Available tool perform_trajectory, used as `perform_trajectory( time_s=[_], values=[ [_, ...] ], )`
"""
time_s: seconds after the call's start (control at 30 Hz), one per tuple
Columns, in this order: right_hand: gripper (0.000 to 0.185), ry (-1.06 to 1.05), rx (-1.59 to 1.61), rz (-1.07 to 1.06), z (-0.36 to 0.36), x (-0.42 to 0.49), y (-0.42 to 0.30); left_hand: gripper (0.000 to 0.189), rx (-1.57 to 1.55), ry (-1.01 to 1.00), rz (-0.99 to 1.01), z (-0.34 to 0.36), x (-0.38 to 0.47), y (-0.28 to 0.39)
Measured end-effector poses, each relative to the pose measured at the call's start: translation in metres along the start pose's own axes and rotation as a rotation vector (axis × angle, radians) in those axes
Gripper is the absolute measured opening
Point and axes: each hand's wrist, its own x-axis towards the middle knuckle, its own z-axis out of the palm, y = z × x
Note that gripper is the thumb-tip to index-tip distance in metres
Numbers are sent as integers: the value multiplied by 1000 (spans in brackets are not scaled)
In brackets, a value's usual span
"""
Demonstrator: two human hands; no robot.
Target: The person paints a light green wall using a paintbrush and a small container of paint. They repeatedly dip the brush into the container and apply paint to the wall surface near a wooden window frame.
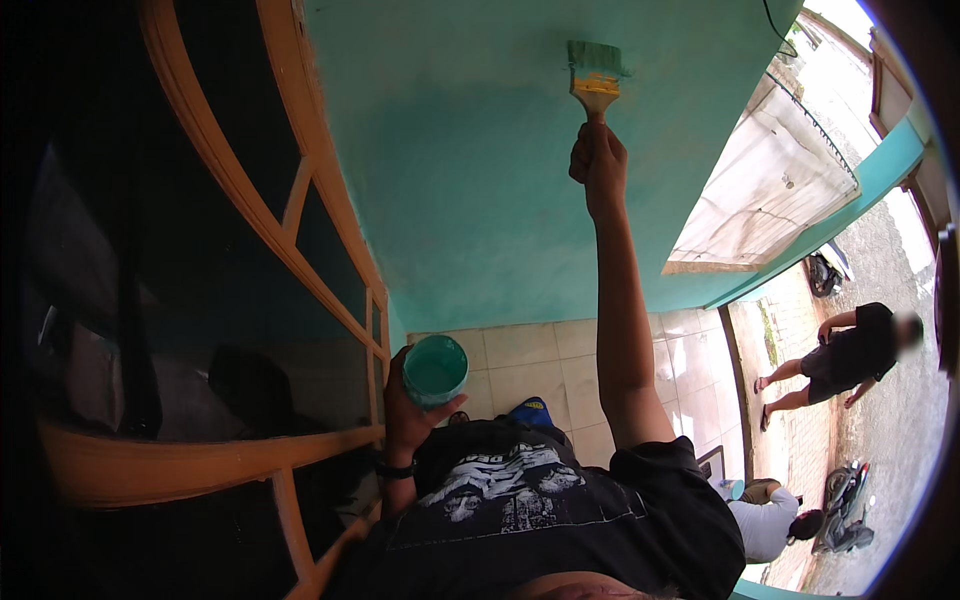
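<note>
My right hand [600,161], at the end of an outstretched arm, grips the handle of a wide paintbrush [596,75]. Its dark green, paint-wet bristles lie against the turquoise wall [480,187]. Low at the left, my left hand [411,420] holds an open round tub of turquoise paint [435,371], fingers around its side. Paint coats the tub's inside and outer wall. Around the brush the wall looks patchy, with darker and paler areas.
An orange-painted window frame [300,262] with dark glass stands close at my left. Tiled floor [525,349] lies below. To the right, beyond a low turquoise ledge, one person [847,352] stands outside; another in a light shirt [765,525] is lower, near parked motorcycles [844,506].
</note>
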Motion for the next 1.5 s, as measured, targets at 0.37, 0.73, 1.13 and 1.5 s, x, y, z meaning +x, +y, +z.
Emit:
perform_trajectory(
  time_s=[0.37, 0.73, 1.13, 1.5],
  values=[
    [47, 231, -152, 407, -35, -55, 129, 92, 47, 53, 53, -1, 2, -2],
    [49, 160, -48, 99, 34, -13, 50, 91, 14, 57, 34, -8, -2, 0],
    [50, 212, -134, 521, -7, -81, 197, 92, -1, 50, 19, -13, -1, 2],
    [33, 82, -63, 514, -6, -41, 126, 90, 39, 46, 49, -8, 2, 3]
  ],
)
